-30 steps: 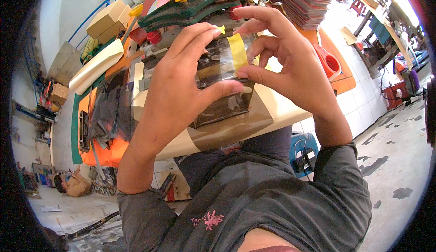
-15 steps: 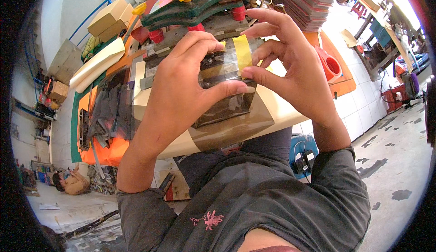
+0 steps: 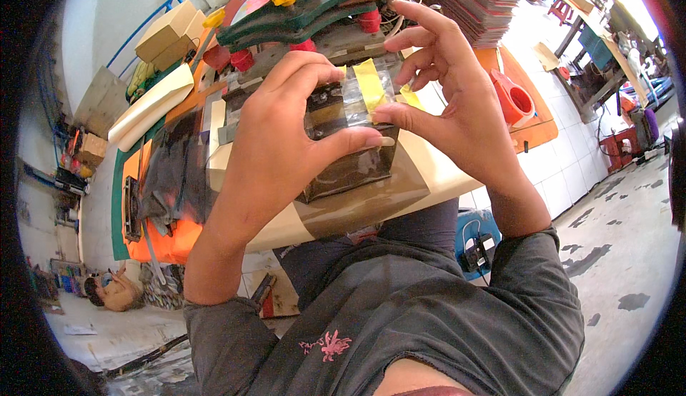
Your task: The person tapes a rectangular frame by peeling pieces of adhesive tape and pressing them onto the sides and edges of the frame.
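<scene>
Over the bench (image 3: 429, 174), the left hand (image 3: 286, 139) wraps a small clear packet (image 3: 357, 99) with yellow tape (image 3: 369, 85), thumb pressed beneath it. Right hand (image 3: 457, 103) pinches the packet's right edge, other fingers (image 3: 421, 21) spread wide. Farther right sits an orange scoop (image 3: 516, 99).

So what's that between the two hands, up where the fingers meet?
In the head view, a small clear packet with a yellow strip sits between the left hand and right hand, pinched by both.
</scene>
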Tool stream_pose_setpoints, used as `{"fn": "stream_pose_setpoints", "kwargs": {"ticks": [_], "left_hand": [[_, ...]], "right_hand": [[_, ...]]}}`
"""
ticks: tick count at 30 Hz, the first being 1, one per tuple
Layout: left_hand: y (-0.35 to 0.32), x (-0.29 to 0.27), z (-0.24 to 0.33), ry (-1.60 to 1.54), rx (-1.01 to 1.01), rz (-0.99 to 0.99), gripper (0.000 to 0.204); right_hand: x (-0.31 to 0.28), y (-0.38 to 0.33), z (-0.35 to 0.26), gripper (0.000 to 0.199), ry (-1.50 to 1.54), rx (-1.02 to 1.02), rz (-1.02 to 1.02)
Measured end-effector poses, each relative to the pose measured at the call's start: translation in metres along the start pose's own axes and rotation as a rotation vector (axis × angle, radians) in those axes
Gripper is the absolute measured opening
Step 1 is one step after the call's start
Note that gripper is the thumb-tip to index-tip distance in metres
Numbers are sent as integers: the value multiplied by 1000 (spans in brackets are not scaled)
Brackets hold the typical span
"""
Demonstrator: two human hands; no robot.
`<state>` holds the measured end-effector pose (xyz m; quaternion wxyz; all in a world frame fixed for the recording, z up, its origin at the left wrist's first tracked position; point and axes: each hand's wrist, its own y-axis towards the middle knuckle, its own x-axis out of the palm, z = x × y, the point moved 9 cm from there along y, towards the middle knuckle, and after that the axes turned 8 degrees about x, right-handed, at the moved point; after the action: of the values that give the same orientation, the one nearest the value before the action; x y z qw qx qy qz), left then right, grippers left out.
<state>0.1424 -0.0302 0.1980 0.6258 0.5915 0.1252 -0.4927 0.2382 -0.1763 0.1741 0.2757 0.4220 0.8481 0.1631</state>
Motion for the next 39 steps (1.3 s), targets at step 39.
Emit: {"fn": "stream_pose_setpoints", "kwargs": {"ticks": [39], "left_hand": [[-3, -3, 4, 18, 14, 22, 62]], "right_hand": [[1, 13, -7, 32, -110, -103, -10]]}}
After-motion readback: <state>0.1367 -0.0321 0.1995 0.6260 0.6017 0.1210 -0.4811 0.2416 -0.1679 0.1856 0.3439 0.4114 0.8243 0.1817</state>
